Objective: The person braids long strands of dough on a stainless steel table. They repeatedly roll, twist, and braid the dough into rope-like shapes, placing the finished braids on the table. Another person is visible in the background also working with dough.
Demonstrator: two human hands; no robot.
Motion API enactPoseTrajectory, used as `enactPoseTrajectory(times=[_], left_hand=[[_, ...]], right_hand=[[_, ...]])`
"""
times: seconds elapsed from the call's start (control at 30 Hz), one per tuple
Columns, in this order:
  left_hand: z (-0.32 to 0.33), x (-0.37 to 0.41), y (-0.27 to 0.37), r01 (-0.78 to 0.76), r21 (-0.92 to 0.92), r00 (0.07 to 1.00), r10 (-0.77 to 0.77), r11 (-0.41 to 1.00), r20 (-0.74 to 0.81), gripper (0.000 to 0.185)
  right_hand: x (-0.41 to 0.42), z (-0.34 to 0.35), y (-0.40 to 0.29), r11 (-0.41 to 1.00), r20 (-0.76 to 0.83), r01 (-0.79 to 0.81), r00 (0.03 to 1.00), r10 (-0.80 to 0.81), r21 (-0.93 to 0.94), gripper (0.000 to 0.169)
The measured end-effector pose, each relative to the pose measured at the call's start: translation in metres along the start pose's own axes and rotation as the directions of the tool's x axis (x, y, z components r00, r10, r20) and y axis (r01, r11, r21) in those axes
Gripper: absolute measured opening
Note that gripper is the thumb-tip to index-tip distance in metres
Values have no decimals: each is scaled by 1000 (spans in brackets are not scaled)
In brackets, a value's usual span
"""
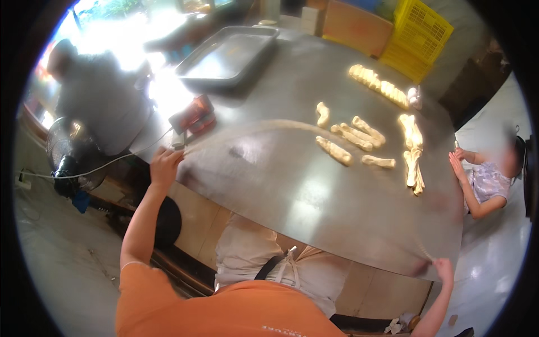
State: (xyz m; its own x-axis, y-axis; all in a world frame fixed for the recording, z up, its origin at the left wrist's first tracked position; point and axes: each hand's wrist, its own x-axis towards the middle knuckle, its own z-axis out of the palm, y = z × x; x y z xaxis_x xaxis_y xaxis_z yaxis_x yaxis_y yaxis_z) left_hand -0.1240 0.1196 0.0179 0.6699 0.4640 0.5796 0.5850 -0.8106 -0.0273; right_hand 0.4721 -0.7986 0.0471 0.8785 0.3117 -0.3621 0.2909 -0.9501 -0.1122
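Observation:
A long, thin dough strand point(286, 123), blurred, arcs above the steel tabletop point(261, 177). One end is pinched in my left hand point(165, 165) at the table's left edge. My right hand point(444, 269) grips a twisted strand end point(425, 250) at the near right edge. Between the two visible stretches the strand is too blurred to follow. Several pale dough pieces point(334, 151) lie right of the middle, with longer twisted ones point(412, 147) beyond them and a row of pieces point(379, 86) at the back.
A deep metal tray point(236, 80) stands at the back left, near a red device point(196, 116) with a white cable. A yellow crate point(414, 42) is behind the table. A fan point(69, 156) and a person point(101, 97) are at left; another person point(484, 185) has hands by the right edge.

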Motion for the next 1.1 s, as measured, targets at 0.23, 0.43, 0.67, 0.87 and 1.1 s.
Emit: enactPoseTrajectory(times=[0.23,0.43,0.67,0.87,1.1], left_hand=[[77,83,47,124,-50,986,-129,991,-104,19],[90,55,101,-30,-357,999,33,934,4,19],[52,-30,129,-49,37,957,36,998,288,49],[28,-63,104,370,-572,908,-154,732,390,30],[41,52,169,368,-905,736,-528,-213,424,35]], right_hand=[[48,-18,-134,870,-771,451,620,-146,198,38],[-58,129,-247,937,-279,276,902,-330,-214,67],[19,106,-195,992,-486,128,866,-119,-15,60],[24,55,-210,732,-174,397,915,-365,553,30],[5,46,-316,1,-204,204,979,-25,979,30]])
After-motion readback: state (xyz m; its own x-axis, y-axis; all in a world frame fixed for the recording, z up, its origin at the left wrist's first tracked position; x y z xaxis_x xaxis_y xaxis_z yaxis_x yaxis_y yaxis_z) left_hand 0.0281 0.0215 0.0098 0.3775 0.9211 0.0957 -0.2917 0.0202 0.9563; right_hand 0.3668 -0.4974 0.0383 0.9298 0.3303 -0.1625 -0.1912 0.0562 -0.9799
